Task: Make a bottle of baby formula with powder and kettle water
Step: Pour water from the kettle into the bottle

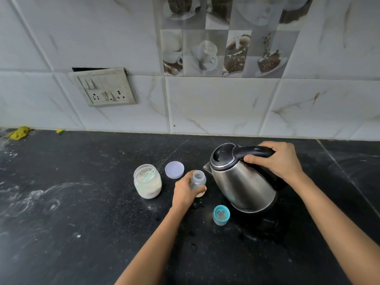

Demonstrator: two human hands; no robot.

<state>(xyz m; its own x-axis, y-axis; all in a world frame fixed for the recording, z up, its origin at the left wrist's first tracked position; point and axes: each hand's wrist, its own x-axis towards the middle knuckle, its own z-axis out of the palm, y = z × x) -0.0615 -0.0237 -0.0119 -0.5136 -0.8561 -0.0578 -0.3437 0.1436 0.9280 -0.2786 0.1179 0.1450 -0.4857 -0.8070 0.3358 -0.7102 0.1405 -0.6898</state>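
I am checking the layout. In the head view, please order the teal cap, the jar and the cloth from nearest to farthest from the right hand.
1. The teal cap, on the near side of the kettle that the right hand grips.
2. The jar, left of the bottle.
3. The cloth, far left, at the back.

Left grip [186, 190], reaching toward 12 o'clock, curls round the baby bottle [198, 178]. Right grip [275, 161], at 2 o'clock of it, clasps the kettle handle [253, 151], thumb apparently beneath.
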